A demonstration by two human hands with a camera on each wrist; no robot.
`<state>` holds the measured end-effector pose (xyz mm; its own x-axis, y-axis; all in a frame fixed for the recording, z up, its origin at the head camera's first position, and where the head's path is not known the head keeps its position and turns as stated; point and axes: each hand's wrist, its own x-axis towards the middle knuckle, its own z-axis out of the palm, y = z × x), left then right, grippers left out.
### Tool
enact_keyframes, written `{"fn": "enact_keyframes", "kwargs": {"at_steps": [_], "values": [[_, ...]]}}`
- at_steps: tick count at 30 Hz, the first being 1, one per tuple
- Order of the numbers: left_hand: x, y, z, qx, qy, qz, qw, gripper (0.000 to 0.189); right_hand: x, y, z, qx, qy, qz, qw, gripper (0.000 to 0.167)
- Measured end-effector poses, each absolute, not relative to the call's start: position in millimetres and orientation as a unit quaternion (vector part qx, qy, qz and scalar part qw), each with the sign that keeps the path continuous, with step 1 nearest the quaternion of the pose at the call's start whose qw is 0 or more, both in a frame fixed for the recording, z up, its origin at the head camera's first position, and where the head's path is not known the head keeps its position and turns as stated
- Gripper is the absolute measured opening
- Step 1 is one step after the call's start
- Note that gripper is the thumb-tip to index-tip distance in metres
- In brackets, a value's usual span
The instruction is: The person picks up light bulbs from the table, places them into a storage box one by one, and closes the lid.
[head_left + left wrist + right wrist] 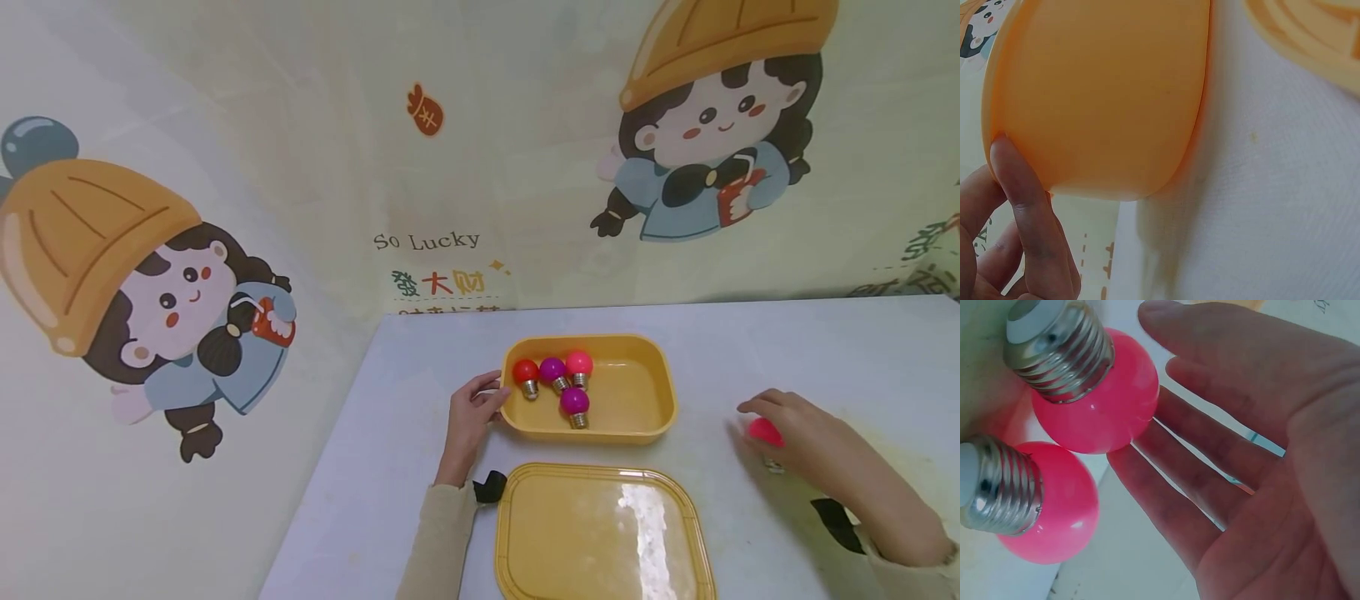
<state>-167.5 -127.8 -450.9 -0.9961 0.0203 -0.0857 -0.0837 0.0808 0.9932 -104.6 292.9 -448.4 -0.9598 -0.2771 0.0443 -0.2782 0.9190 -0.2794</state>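
Observation:
A yellow plastic box (pixel 630 392) holds a red bulb (pixel 526 372), two purple bulbs (pixel 575 402) and a pink bulb (pixel 579 364), each with a metal screw base. My left hand (pixel 474 417) pinches the box's left rim; in the left wrist view a digit lies along its outer wall (pixel 1104 94). To the right of the box, my right hand (pixel 806 442) reaches over pink bulbs on the table. The right wrist view shows two of them, an upper bulb (pixel 1122 394) by the extended fingertips and a lower bulb (pixel 1063 506) beside it. The thumb stands apart from them.
In front of the box, a yellow lid (pixel 577 533) lies on the white table (pixel 375 467). A pale cloth backdrop (pixel 315 167) with cartoon figures and lettering hangs behind and to the left of the table.

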Motion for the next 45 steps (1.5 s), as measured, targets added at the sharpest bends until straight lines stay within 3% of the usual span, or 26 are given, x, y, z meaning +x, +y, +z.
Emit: {"fn": "enact_keyframes", "kwargs": {"at_steps": [20,27,37,45], "values": [[-170.0,-128.0,-455.7,-0.016,0.723,0.69,0.033,0.038,-108.7,299.0,-457.9,0.159,-0.976,0.146,0.016,0.031],[-168.7,-127.4,-453.1,-0.019,0.727,0.685,0.035,0.039,-112.5,292.7,-448.4,0.146,-0.979,0.141,0.004,0.036],[-167.0,-126.8,-451.0,-0.021,0.735,0.677,0.035,0.039,-114.5,281.8,-433.0,0.175,-0.966,0.181,0.054,0.026],[-166.5,-127.6,-450.3,-0.023,0.738,0.674,0.036,0.038,-118.1,272.6,-422.7,0.217,-0.947,0.192,0.142,0.029]]}}
